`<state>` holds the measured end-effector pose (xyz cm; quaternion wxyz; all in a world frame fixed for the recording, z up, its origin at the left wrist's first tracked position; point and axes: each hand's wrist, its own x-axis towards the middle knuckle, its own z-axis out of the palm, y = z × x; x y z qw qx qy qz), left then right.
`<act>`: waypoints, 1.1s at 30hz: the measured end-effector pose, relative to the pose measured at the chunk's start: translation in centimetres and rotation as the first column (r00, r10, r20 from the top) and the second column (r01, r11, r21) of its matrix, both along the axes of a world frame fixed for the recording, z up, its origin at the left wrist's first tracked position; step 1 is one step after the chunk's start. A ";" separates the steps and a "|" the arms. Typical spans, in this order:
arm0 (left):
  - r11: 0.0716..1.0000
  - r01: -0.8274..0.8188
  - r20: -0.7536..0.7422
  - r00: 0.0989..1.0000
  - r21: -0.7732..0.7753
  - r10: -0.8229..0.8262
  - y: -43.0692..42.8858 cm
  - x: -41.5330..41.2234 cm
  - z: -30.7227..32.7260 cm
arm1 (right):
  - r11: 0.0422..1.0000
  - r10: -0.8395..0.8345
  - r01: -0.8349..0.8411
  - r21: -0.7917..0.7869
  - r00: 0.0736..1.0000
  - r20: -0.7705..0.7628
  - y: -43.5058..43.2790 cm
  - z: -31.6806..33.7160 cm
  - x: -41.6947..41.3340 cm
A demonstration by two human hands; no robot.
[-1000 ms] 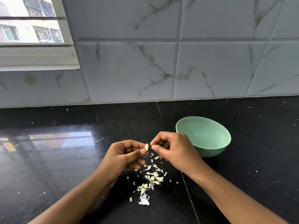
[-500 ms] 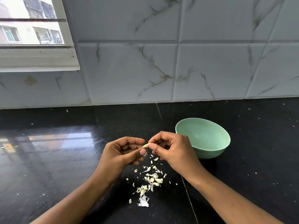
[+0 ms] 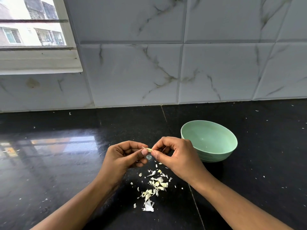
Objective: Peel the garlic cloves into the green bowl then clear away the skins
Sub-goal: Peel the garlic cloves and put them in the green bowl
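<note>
Garlic clove (image 3: 148, 149) pinched between my left hand (image 3: 123, 157) and right hand (image 3: 177, 155).
Skins (image 3: 156, 183) pile below my grip; bowl (image 3: 216, 156) beside it looks empty.

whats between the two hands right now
In the head view, only a small garlic clove, pinched by fingertips of the left hand and the right hand, held above the black counter.

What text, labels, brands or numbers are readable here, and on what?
None readable anywhere.
Pale green round bowl: no print or mark.
Small pale garlic clove: blank.
White marble-veined wall tiles: veins only.
Glossy black stone counter: specks and reflections only.
Buildings through the white-framed window: too distant and blurred to show any sign.
</note>
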<state>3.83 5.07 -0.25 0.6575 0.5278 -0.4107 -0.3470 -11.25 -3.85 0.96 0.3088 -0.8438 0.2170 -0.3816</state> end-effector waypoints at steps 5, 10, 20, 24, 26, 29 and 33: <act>1.000 0.010 0.095 0.995 0.011 -0.011 0.1 -0.1 -0.1 | 0.999 0.016 -0.014 0.030 0.998 -0.068 0.0 0.2 -0.1; 0.999 0.025 0.172 0.985 0.027 -0.029 0.0 -0.3 -0.3 | 0.972 0.065 -0.028 0.233 0.986 -0.154 -0.2 0.6 -0.2; 0.998 0.065 0.159 0.985 0.011 -0.066 0.2 -0.3 -0.1 | 0.752 0.237 -0.124 0.648 0.967 -0.090 -0.1 0.5 0.1; 0.999 0.044 0.119 0.992 -0.015 -0.042 0.2 -0.4 0.1 | 0.710 0.258 -0.131 0.692 0.963 -0.083 -0.1 0.3 0.3; 0.999 0.031 0.060 0.998 -0.026 -0.029 0.2 -0.4 0.2 | 0.720 0.277 -0.129 0.682 0.954 -0.112 0.0 0.1 0.3; 1.000 0.018 0.032 0.999 -0.020 -0.018 0.2 -0.3 0.3 | 0.841 0.242 -0.107 0.530 0.951 -0.192 -0.2 0.1 -0.1; 0.999 -0.017 0.025 1.000 0.030 0.016 0.2 -0.1 0.2 | 0.943 0.104 -0.045 0.331 0.981 -0.163 -0.6 0.7 -0.5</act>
